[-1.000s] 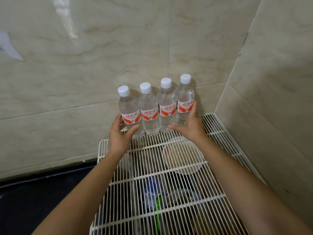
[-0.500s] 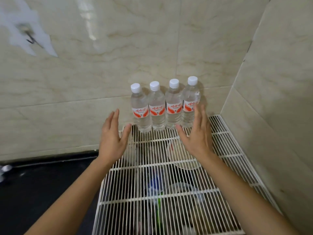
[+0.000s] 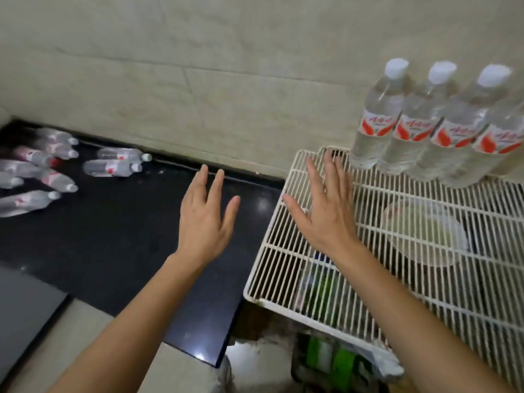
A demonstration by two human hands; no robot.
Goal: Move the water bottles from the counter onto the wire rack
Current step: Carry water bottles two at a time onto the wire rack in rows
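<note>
While left hand [image 3: 202, 222] and right hand [image 3: 326, 217] hover spread, empty | reach lying water bottles [image 3: 112, 167] on black counter [image 3: 127, 245] | best: grip mid-body, stand beside upright row [image 3: 419, 131] on wire rack [image 3: 442, 296]

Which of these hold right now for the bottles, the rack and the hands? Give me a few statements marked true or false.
1. Four upright bottles stand at the back of the wire rack. True.
2. The left hand grips a bottle. False: it is open, holding nothing, above the counter.
3. The counter holds no bottles. False: several lying bottles are on it, at its far left.
4. The right hand is open over the rack. True.
</note>
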